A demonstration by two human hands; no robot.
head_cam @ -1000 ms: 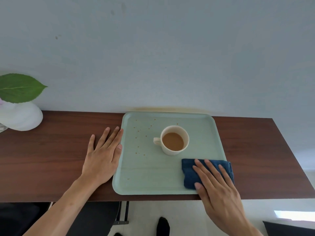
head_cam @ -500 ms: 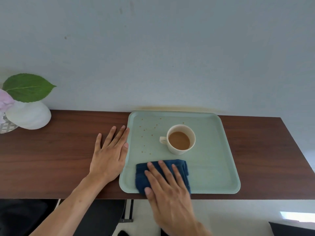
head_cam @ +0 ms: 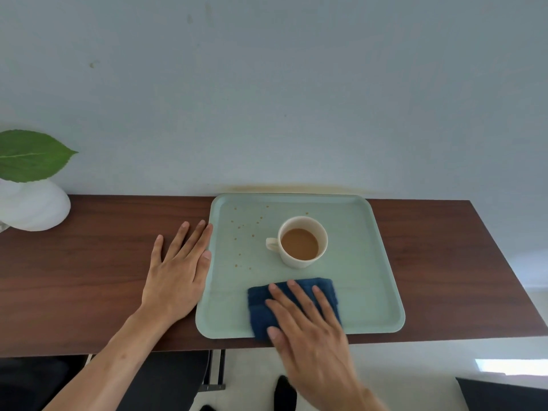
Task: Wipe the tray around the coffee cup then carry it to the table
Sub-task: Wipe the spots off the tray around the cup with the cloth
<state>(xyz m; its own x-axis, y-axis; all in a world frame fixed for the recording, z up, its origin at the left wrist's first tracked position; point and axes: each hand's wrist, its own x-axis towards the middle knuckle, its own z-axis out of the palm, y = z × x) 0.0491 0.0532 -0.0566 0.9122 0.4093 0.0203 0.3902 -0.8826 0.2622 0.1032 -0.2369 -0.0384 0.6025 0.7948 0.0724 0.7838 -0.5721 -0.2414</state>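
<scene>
A pale green tray point(head_cam: 361, 286) lies on a dark wooden counter point(head_cam: 89, 277) against the wall. A cream cup point(head_cam: 302, 241) of milky coffee stands upright in the tray's middle, handle to the left. Small brown drops point(head_cam: 243, 229) dot the tray's far left part. A folded blue cloth point(head_cam: 258, 310) lies at the tray's near edge, in front of the cup. My right hand point(head_cam: 308, 327) presses flat on it, fingers spread. My left hand point(head_cam: 175, 277) rests flat on the counter, its fingers against the tray's left rim.
A white rounded vase point(head_cam: 32, 206) with a green leaf point(head_cam: 29, 155) stands at the counter's far left. The counter's right end point(head_cam: 462, 262) is bare wood. A pale wall rises right behind the tray. Floor and dark furniture show below the counter's front edge.
My right hand slid the cloth along the tray's near edge from the right corner to the left, then back toward the middle. My left hand stayed at the rim.
</scene>
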